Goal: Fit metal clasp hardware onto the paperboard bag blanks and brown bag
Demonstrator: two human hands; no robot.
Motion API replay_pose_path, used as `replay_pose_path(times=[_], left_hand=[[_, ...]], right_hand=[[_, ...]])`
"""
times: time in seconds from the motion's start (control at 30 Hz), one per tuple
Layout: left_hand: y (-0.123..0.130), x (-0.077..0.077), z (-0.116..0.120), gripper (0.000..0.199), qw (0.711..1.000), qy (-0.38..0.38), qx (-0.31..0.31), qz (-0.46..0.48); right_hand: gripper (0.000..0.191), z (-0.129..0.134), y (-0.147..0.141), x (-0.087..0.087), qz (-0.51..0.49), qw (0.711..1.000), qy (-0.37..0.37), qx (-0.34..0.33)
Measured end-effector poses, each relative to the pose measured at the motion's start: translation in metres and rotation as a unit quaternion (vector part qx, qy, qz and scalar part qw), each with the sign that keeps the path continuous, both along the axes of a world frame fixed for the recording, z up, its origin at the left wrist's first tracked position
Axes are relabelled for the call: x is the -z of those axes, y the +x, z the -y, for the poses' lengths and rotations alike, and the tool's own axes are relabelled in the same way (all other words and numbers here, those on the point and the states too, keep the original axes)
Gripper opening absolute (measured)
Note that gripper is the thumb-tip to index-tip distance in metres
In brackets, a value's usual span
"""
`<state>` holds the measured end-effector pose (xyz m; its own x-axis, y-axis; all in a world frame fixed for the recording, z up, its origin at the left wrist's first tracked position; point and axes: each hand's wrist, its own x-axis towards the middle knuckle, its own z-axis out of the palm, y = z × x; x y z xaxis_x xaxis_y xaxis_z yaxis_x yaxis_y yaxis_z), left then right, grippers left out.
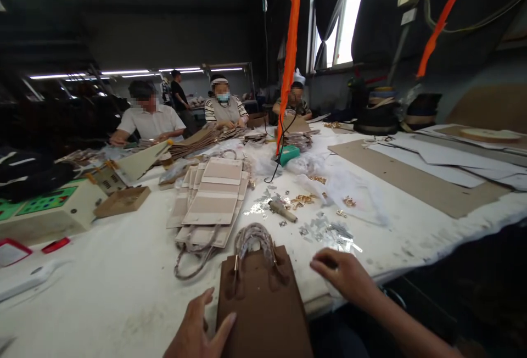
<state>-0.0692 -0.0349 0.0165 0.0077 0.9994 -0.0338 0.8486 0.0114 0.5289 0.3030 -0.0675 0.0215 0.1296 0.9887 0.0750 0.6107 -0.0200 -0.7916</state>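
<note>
Grip of the left hand, head view: thumb and fingers stand apart at the left edge of a brown bag piece, the thumb tip lying over its front face. Grip of the right hand: thumb and forefinger are curled toward each other, beyond the right edge of the bag piece; whether they meet or hold anything small cannot be told. The bag piece lies at the near edge of the white-covered surface, its patterned handles pointing away from the wearer. Beyond it, to the left, is an overlapping stack of beige panels. Ahead of the right hand are scattered silver plates, with a short tan rod and gold-coloured fittings near them. Far right: a large cardboard sheet. Far left: a machine beside a shallow brown tray. Background: three co-workers seated across the surface, and another person standing behind.
</note>
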Motion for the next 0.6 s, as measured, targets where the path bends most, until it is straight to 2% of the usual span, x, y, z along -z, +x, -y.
replay_pose_path(times=[0.03, 0.1, 0.2, 0.27, 0.4, 0.6], left_hand=[[0.001, 0.006, -0.003, 0.068, 0.999, 0.047, 0.013, 0.011], [0.005, 0.018, -0.009, 0.061, 0.991, 0.123, 0.037, 0.029], [0.014, 0.033, -0.014, 0.05, 0.979, 0.193, 0.048, 0.044], [0.02, 0.039, -0.014, 0.046, 0.973, 0.218, 0.046, 0.052], [0.025, 0.046, -0.01, 0.036, 0.963, 0.255, 0.048, 0.067], [0.027, 0.049, -0.005, 0.022, 0.967, 0.229, 0.024, 0.111]], right_hand=[[0.029, -0.027, 0.009, -0.004, 0.037, 0.998, 0.024, 0.033], [0.029, -0.08, 0.024, -0.006, 0.119, 0.99, 0.01, 0.079], [0.038, -0.147, 0.039, 0.006, 0.18, 0.98, -0.011, 0.09], [0.041, -0.175, 0.043, 0.018, 0.212, 0.974, -0.02, 0.079], [0.037, -0.2, 0.044, 0.032, 0.27, 0.96, -0.052, 0.049], [0.023, -0.202, 0.046, 0.036, 0.321, 0.944, -0.062, 0.048]])
